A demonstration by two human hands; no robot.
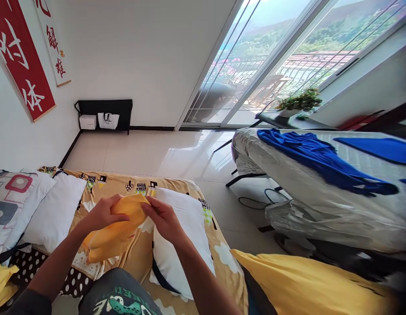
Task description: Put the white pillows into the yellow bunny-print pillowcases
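A yellow pillowcase (107,240) hangs in loose folds above the bed, between my two hands. My left hand (106,213) is closed on its upper left part, the thumb lying across the front. At the upper right corner of the cloth, my right hand (163,218) pinches the edge between thumb and fingers. Below my right forearm a white pillow (181,201) with a dark band on its side lies on the patterned tan bedsheet (120,181). The lower end of the pillowcase is crumpled near the bedsheet.
Another white pillow (54,210) and a patterned pillow (14,205) lie at the left. A yellow-covered pillow (308,280) is at the lower right. Blue cloth (308,148) lies on a plastic-wrapped mattress (255,153). A black shelf (124,113) stands against the far wall.
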